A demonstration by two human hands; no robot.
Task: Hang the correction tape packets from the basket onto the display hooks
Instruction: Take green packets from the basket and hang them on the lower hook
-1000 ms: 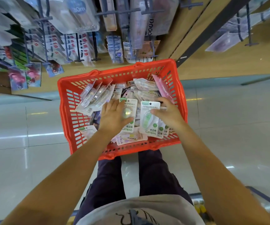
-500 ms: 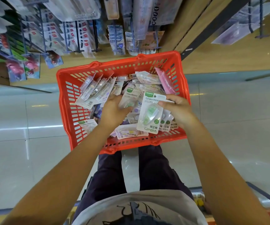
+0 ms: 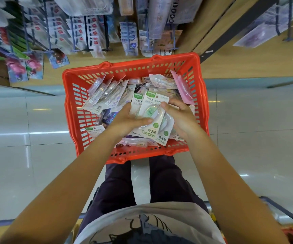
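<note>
- 2 hands share 1 stack of packets (image 3: 150, 117) over the basket (image 3: 70, 110).
- Left hand (image 3: 128, 120): thumb curled across the stack's front, fingers behind.
- Right hand (image 3: 179, 117): fingers curled on the stack's right edge.
- Loose packets lie beneath and left of the grip.
- Hooks (image 3: 87, 37) stand beyond it.

Packets under hands: the left hand (image 3: 128, 120) and right hand (image 3: 181, 118) hide part of the correction tape packets (image 3: 151, 117).
Display hooks (image 3: 89, 32): blurred, cut off by the top edge.
Hanging goods' print: unreadable.
</note>
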